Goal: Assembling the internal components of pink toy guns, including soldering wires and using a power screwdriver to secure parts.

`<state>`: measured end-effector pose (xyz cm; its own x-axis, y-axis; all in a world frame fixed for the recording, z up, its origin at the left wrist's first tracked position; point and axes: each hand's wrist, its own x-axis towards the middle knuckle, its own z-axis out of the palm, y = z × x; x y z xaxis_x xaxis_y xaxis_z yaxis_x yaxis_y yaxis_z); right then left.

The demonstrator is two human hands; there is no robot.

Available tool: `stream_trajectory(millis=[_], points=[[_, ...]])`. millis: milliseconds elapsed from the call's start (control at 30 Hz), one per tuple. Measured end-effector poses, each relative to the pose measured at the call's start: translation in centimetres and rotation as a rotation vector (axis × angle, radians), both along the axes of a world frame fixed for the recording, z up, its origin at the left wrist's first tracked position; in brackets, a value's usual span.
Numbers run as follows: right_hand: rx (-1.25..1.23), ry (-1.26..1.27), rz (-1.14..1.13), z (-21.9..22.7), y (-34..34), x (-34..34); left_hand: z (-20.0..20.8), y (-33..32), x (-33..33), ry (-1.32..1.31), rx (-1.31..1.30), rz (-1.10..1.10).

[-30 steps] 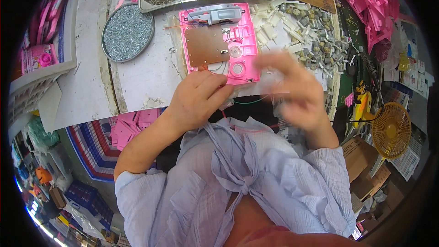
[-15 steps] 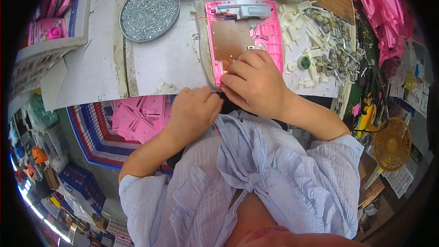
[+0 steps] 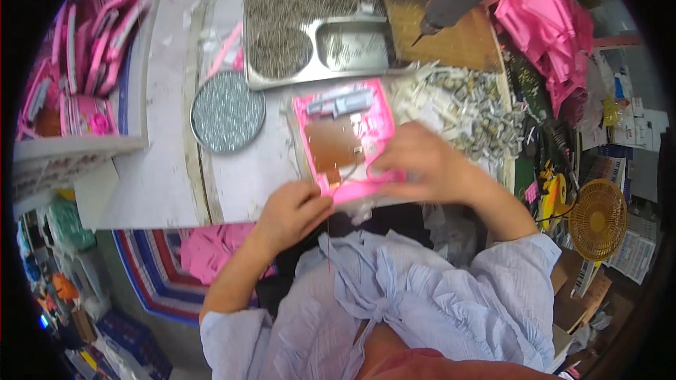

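Observation:
A pink plastic casing (image 3: pixel 366 191) lies open-side up at the table's near edge. Inside it are a brown circuit board (image 3: pixel 331 146), a grey-white module (image 3: pixel 341 103) along the far side and some thin wires near the front. At the casing's near left corner, my left hand (image 3: pixel 287 217) is closed, with fingertips pinched together. A thin red wire (image 3: pixel 329 243) hangs down from those fingertips. Over the casing's near right side is my right hand (image 3: pixel 429 165), smeared by motion, so its grip is unclear. A clear plastic piece (image 3: pixel 360 212) shows just below the near edge.
Left of the casing stands a round dish (image 3: pixel 229 112) of small metal screws. Behind is a metal tray (image 3: pixel 282 83) of small parts, with a dark tool (image 3: pixel 465 0) overhead. White and metal parts (image 3: pixel 486 116) are heaped rightward. A striped basket (image 3: pixel 144 271) holds pink pieces below.
My view has shifted, showing more of the far table and the tool. My right hand has moved from the casing's near left part to its right side. My left hand stays by the near left corner.

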<state>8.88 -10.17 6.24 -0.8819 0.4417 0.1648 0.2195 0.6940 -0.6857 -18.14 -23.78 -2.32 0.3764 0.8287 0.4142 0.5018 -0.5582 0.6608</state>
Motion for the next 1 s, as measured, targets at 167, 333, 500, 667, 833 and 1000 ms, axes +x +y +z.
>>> stream_trajectory(millis=[167,333,500,667,833,1000], points=[[0.016,0.087,-0.802,5.1,16.9,6.7,2.0,1.5,-0.8,0.003,-0.182,-0.094],[0.565,0.216,-0.699,5.3,35.2,4.0,3.8,2.7,-0.6,0.060,-0.307,-0.131],[0.916,0.238,-0.585,4.2,44.0,0.6,4.3,2.4,-0.2,0.018,-0.346,-0.095],[0.439,0.246,-0.779,5.3,38.5,-7.2,3.9,1.8,-0.2,0.016,-0.373,-0.046],[0.355,0.583,-0.697,7.0,34.0,-10.2,4.0,1.4,0.0,-0.011,-0.393,-0.004],[-0.479,0.679,-0.472,6.2,43.0,-6.7,4.0,1.9,0.3,0.000,-0.364,-0.029]])
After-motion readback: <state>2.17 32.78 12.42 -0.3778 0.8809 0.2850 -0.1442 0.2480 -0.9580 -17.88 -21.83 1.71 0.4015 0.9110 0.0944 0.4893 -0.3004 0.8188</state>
